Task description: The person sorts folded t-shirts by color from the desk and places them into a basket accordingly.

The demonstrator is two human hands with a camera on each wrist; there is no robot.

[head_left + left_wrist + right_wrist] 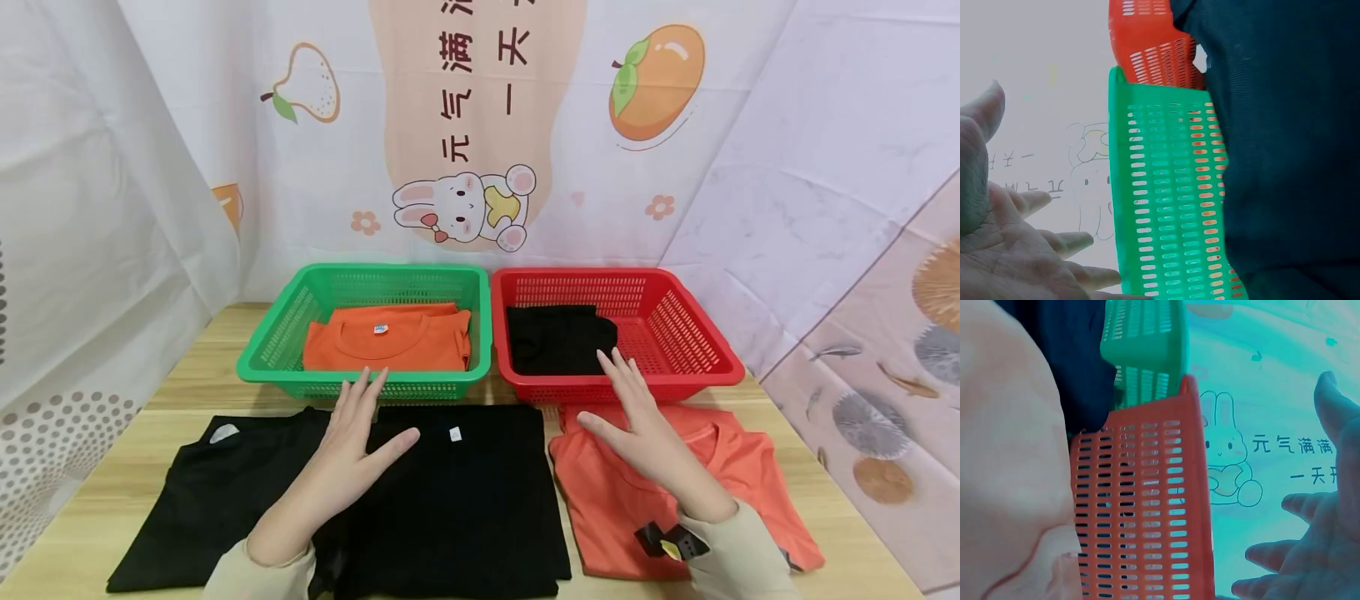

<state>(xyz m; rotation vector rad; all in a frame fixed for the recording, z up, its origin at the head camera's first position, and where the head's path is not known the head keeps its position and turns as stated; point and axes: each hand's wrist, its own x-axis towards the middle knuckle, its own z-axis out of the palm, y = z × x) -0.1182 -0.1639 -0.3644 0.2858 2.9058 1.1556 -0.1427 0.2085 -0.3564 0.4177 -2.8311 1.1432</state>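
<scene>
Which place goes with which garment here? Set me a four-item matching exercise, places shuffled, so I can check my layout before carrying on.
Garments
1. orange shirt
2. black garment with no print or label showing
3. coral shirt with a dark print
4. black shirt with a square white label

Places
A. on the table, between another black shirt and the coral one
B. inside the red basket
C. on the table, on the person's side of the red basket, at the far right of the row
D. inside the green basket

Pairs: 1-D, 2-B, 3-C, 4-A
</scene>
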